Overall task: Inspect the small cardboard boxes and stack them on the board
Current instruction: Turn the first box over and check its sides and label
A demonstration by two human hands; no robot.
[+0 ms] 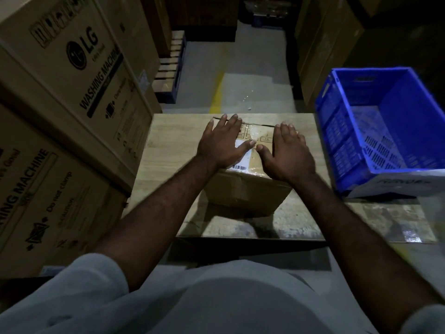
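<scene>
Evidently 1 small cardboard box [248, 194] sat on the board [154, 143] beneath the left grip [222, 145] and right grip [289, 156], both flat-fingered on its top, clasping nothing; stiff, probably light: take its opposite sides.

surface: wooden board [163, 145] on floor [252, 75] | on it: one taped cardboard box [245, 191], near centre

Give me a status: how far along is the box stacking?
Done: one small cardboard box sits on the board.
In hand: the left hand and right hand lie flat on its top, fingers straight, apparently pressing or checking it.
Left: nothing is stacked on that box yet, so it looks like an early stage. The blue crate at right shows no boxes inside, and no other small boxes are in view.
</scene>
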